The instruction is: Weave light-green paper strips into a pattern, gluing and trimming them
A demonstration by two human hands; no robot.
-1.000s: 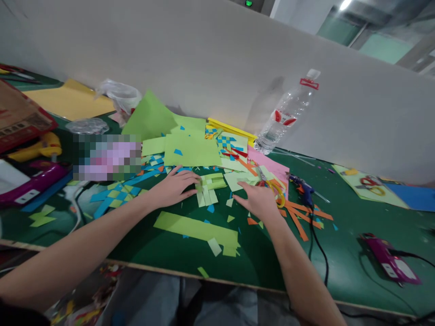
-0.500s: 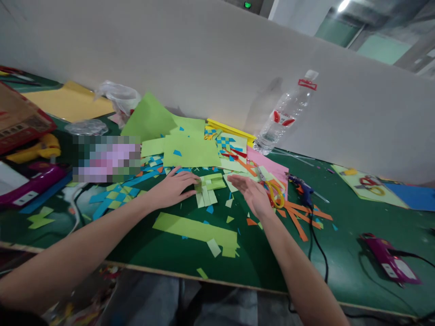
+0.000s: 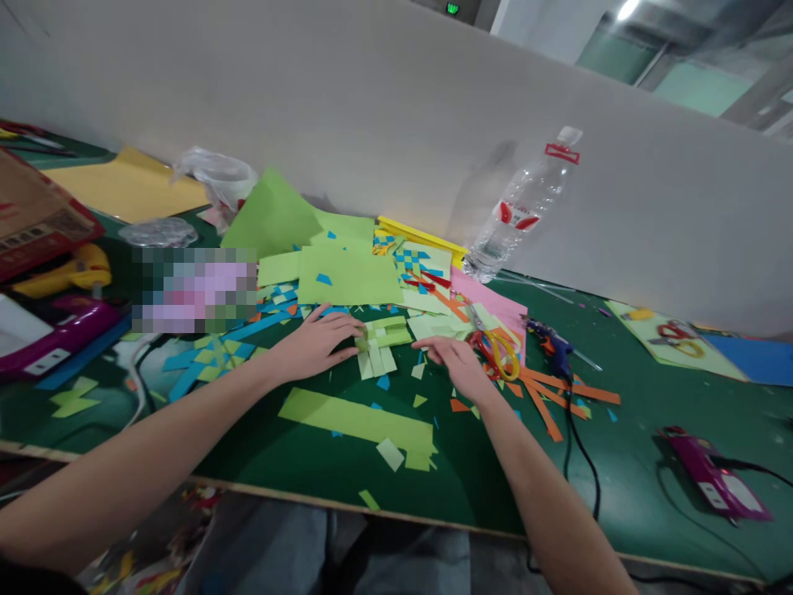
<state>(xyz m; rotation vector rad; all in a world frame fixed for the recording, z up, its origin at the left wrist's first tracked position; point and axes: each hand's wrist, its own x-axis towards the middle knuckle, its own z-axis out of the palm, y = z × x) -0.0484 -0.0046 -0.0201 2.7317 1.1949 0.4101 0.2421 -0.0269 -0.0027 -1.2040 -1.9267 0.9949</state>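
Note:
My left hand point(image 3: 315, 340) lies flat on the green table point(image 3: 619, 430), fingers stretched out, its fingertips pressing the left edge of a small weave of light-green paper strips point(image 3: 379, 345). My right hand point(image 3: 455, 364) hovers low just right of that weave, palm down, fingers loosely extended, holding nothing. A long light-green paper strip point(image 3: 359, 420) lies on the table in front of both hands. Yellow-handled scissors point(image 3: 500, 345) rest just right of my right hand.
Green sheets point(image 3: 347, 273), blue and orange scraps and a pink sheet point(image 3: 496, 302) litter the back. A clear plastic bottle point(image 3: 520, 207) leans on the white wall. A blue glue gun point(image 3: 557, 351) with black cord and purple devices point(image 3: 712, 475) point(image 3: 62, 330) lie at the sides.
My right hand turned palm up and lifted half a second ago, then turned palm down again and settled a little left, closer to the weave. My left hand has stayed still.

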